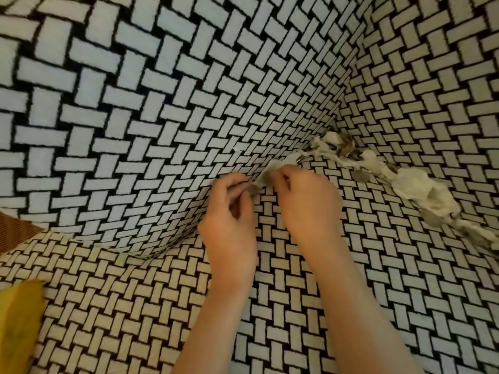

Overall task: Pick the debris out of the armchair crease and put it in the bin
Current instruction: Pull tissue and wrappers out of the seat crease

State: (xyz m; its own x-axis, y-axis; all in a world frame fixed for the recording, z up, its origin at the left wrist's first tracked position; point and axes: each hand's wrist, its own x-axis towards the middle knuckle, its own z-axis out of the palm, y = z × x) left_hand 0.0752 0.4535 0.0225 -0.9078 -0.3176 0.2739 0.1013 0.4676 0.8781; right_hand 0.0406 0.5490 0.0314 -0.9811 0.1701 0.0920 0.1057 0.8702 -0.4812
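So both hands are down in the middle of the frame, right where the seat of the armchair (135,103) meets its back. The left hand (232,203) has its fingers curled in, and thumb and fingertip look to be pinching a small grey piece (253,190), coin-shaped as far as I can tell. The right hand (305,203) is just beside it. Its fingertips are bunched together on the near end of a paper strip (272,168) that pokes out of the crease (318,157). It's a bit blurry there, so don't hold me to exactly what's in that pinch.

The rest of the debris (413,184) runs along the crease from the centre out to the right edge of the frame. It's crumpled white tissue with flat grey discs (360,175) wedged in among it, and it's heaped thickest in the corner at upper right.

I guess the pinch grip is because the stuff is thin and jammed into the fold, and flat fingers wouldn't get under it. Starting at the near end makes sense too, since pulling the strip might drag more out with it.

There's no bin anywhere in the shot, so nothing's gone in from what I can see. Most of the job looks undone.

At lower left there's a yellow thing (19,319), with something orange-brown and ribbed (13,230) above it at the left edge. I can't tell what either one is.
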